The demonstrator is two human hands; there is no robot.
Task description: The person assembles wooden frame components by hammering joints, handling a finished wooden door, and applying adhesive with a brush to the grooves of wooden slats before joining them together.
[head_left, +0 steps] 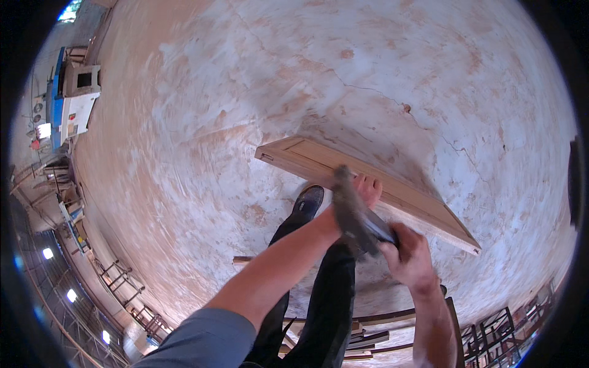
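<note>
A framed wooden panel [408, 201], pale brown with a recessed middle, stands tilted on the floor in front of my feet. My left hand [369, 189] grips its near edge around the middle, fingers curled over the wood and partly covered by the tool. In my right hand [410, 254] is the handle of a hammer [353, 211]. Its long dark head is smeared by motion and hangs over my left wrist, close to the panel's near edge. A slot shows at the panel's left end.
My dark shoe [310, 199] is just left of the panel's near side. Wooden strips [368, 343] lie behind my legs, and a short wood piece [242, 260] lies to the left. A blue and white machine [73, 110] stands far left; dark metal frames [494, 334] stand lower right.
</note>
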